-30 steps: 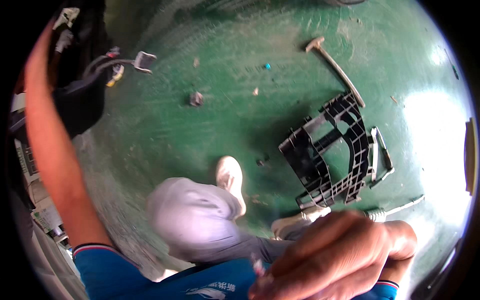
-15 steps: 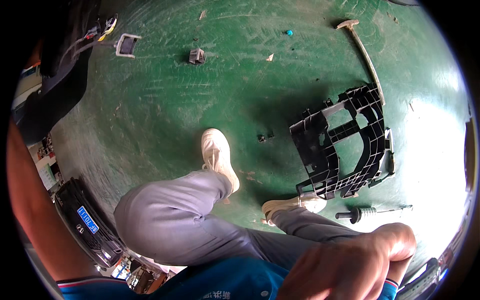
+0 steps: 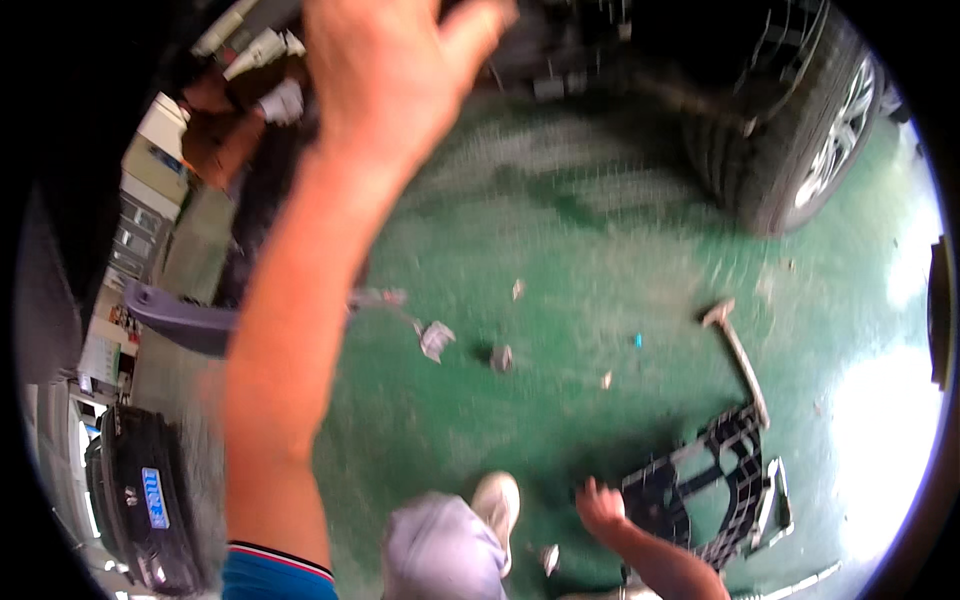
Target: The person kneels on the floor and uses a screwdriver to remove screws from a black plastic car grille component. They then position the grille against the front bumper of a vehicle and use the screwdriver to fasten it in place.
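My left hand [image 3: 385, 75] is raised at the top, blurred, in front of a dark vehicle's underside. Its thumb sticks out sideways; the other fingers run past the upper edge, and nothing shows in it. Low on the right, my right hand [image 3: 604, 508] is down near the floor with its fingers bent. Something small and dark shows at the fingertips, too blurred to name. Directly to the right of that hand lies a black plastic lattice frame [image 3: 708, 470], partly behind my forearm. A hammer [image 3: 738, 355] with a long pale handle rests with its handle end against the frame.
A vehicle wheel [image 3: 790, 150] stands at the upper right. A small grey block [image 3: 501, 358] and a pale bracket-shaped piece [image 3: 436, 340] lie on the green floor [image 3: 560, 270]. A dark car [image 3: 150, 510] is at the lower left. My knee [image 3: 440, 550] and shoe [image 3: 497, 515] are below.
The view has tilted up, bringing in the wheel and vehicle underside. My left arm has risen across the view. My right hand has gone from near my body down beside the black frame.
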### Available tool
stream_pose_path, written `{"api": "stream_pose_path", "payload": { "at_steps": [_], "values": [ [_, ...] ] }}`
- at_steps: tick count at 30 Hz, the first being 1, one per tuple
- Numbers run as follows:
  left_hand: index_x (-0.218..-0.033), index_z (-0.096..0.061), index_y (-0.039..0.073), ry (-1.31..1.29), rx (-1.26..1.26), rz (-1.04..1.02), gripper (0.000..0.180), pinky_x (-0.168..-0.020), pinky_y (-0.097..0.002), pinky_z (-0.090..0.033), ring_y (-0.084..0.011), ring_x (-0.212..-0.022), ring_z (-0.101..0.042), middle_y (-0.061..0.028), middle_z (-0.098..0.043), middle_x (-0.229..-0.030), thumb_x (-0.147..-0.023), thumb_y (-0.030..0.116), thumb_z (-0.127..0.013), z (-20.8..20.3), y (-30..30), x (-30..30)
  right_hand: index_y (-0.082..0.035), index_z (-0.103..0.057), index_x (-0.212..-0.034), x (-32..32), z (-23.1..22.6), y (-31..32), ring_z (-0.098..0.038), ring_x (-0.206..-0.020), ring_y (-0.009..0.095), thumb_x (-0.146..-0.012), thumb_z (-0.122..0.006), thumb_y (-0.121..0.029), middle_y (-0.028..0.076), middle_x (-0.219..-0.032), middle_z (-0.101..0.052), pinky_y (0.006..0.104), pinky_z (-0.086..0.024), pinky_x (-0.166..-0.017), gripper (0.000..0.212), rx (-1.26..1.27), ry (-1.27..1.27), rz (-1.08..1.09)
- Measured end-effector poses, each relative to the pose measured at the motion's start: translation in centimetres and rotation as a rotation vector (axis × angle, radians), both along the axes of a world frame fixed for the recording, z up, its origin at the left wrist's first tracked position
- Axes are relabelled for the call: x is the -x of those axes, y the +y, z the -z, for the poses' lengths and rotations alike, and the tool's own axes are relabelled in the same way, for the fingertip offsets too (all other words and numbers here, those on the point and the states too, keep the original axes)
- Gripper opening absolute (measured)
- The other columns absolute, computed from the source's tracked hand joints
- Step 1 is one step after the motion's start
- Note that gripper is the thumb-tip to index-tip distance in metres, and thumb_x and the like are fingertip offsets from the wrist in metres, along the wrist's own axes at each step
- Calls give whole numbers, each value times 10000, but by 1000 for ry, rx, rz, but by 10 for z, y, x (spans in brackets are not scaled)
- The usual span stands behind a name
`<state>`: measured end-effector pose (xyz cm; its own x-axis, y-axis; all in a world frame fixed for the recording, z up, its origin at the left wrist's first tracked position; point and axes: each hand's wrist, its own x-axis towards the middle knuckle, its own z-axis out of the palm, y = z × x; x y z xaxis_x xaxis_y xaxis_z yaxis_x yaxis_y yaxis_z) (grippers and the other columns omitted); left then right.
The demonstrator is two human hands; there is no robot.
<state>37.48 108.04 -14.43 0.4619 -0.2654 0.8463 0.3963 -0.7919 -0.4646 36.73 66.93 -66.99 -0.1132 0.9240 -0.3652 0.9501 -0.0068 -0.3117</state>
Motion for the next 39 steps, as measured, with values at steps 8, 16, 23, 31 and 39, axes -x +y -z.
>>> {"api": "stream_pose_path", "payload": {
  "at_steps": [8,16,23,31,39],
  "values": [
    [-1311,-594,61,-80,244,-29,735,-916,-404,-521,-319,-1073,-595,-129,-584,-1172,-636,51,-884,46,-12,13,-102,-749,-1024,-4,19,26,-728,-956,339,-896,-580,-211,167,-1129,-696,451,-599,-781,238,225,20,-49],
    [-1180,-574,49,-102,297,75,608,-920,-424,-525,-343,-1083,-609,-150,-593,-1198,-653,34,-877,48,-11,8,-96,-731,-813,-121,-234,177,-701,-804,359,-721,-648,-133,160,-896,-705,462,-580,-738,130,-403,450,198],
    [-1152,-587,8,-84,329,150,447,-878,-436,-517,-356,-1046,-612,-168,-598,-1168,-798,149,-819,35,-25,10,2,-712,-1010,-138,-423,223,-642,-750,197,-797,-707,16,108,-845,-638,314,-523,-691,214,-1138,775,301],
    [-1036,-644,18,-135,461,205,232,-641,-310,-526,-187,-731,-622,-111,-590,-1048,-832,-3,-751,26,-37,3,33,-707,-1043,-115,-468,278,-656,-750,87,-858,-721,-43,80,-828,-727,251,-544,-692,200,-1247,1272,472],
    [-1135,-684,11,43,804,419,284,-793,-249,-544,-109,-915,-645,-61,-636,-1047,-868,-83,-673,14,-31,18,19,-717,-939,-109,-481,298,-717,-737,251,-779,-719,-29,156,-871,-707,337,-568,-684,167,-1542,976,429]
  ]
}}
